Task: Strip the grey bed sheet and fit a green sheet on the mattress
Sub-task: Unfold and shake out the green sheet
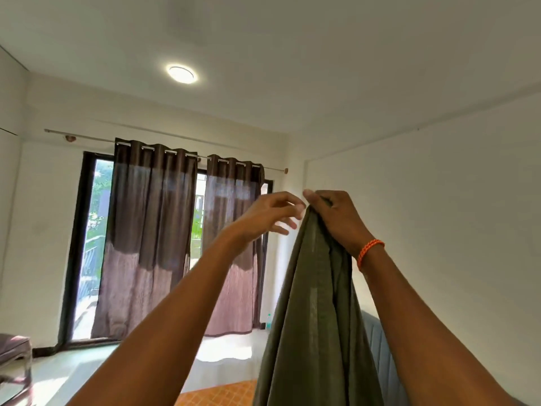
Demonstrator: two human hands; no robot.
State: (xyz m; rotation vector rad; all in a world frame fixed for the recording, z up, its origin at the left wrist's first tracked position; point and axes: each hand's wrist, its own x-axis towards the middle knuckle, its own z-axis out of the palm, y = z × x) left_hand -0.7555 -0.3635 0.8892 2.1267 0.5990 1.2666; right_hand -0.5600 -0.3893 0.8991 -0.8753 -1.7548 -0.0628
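Right hand (336, 218) at centre right of frame grips top of green sheet (316, 312); sheet hangs down to bottom edge. Left hand (272, 215) just beside it, fingers spread, contact unclear. Brown curtains (152, 238) at left; ceiling lamp (181, 73) lit, upper left.

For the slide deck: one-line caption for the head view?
Right hand holds the green sheet up by its top edge; left hand, fingers spread, reaches toward it.
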